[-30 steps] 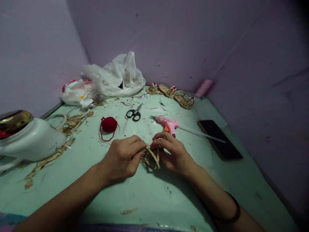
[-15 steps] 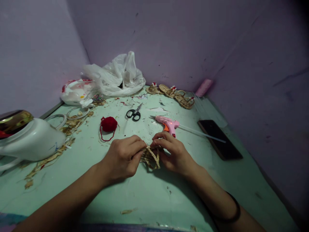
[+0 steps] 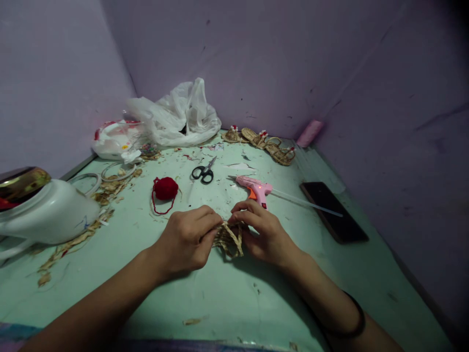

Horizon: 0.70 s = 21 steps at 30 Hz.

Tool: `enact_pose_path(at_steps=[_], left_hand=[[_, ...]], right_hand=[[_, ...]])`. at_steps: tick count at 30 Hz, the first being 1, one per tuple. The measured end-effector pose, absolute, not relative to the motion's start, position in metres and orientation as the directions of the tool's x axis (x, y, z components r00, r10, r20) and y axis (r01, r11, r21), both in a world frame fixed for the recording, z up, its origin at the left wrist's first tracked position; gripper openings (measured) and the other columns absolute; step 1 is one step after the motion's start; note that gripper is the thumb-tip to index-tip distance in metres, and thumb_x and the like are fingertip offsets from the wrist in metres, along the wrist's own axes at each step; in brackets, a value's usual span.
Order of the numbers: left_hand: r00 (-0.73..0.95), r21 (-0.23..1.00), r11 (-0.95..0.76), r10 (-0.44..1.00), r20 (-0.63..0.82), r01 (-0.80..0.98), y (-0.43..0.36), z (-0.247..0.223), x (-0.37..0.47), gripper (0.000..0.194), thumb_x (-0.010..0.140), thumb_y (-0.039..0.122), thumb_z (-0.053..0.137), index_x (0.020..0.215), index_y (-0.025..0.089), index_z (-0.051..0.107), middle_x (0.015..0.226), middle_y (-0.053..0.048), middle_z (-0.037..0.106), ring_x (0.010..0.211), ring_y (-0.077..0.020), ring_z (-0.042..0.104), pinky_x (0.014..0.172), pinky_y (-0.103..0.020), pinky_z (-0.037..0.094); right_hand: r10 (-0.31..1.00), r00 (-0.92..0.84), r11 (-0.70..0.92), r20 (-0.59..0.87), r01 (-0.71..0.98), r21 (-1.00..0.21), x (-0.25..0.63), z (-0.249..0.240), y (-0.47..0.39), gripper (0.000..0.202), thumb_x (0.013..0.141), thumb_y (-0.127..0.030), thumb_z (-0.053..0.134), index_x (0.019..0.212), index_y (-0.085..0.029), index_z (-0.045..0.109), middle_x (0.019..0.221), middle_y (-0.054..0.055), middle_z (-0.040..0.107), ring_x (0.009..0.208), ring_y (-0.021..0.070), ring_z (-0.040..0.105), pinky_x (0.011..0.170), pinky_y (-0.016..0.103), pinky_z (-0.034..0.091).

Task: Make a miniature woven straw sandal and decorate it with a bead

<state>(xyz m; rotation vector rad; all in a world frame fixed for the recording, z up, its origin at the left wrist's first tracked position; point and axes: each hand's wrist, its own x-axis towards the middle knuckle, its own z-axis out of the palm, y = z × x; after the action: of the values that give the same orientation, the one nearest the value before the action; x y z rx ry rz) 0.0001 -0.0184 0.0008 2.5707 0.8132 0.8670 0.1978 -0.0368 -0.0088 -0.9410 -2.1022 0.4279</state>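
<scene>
Between my hands is a small woven straw piece (image 3: pixel 227 240) with braided straps, much like a miniature sandal; parts of it are hidden by my fingers. My left hand (image 3: pixel 190 237) pinches its left side between thumb and fingers. On the other side, my right hand (image 3: pixel 262 230) is closed on its upper right edge, fingertips close to those of the left. Just beyond the right hand lies a pink glue gun (image 3: pixel 253 188) with a clear glue stick (image 3: pixel 308 203) sticking out of its back. A ball of red yarn (image 3: pixel 165 188) sits beyond the left hand.
Black-handled scissors (image 3: pixel 204 172) lie mid-table. Several small straw sandals (image 3: pixel 269 142) rest by the back wall. A phone (image 3: pixel 334 212) is at right, under the glue stick's end. White plastic bag (image 3: pixel 179 117), white pitcher-like container (image 3: pixel 54 212) and straw scraps (image 3: pixel 73 242) line the left and back.
</scene>
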Motion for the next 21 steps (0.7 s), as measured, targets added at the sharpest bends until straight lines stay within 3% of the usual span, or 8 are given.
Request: enact_pose_path(at_steps=[21], left_hand=[[0.667, 0.432, -0.795, 0.598, 0.444, 0.425, -0.0203, 0.0005, 0.0009, 0.019, 0.077, 0.007, 0.046, 0.089, 0.014, 0.058, 0.076, -0.004, 0.059, 0.069, -0.0146, 0.055, 0.059, -0.028, 0.046]], right_hand=[[0.772, -0.408, 0.636, 0.487, 0.485, -0.601, 0.1992, -0.0071, -0.0384, 0.031, 0.068, 0.003, 0.051, 0.089, -0.019, 0.057, 0.092, 0.007, 0.055, 0.08, 0.0159, 0.056, 0.066, 0.028, 0.048]])
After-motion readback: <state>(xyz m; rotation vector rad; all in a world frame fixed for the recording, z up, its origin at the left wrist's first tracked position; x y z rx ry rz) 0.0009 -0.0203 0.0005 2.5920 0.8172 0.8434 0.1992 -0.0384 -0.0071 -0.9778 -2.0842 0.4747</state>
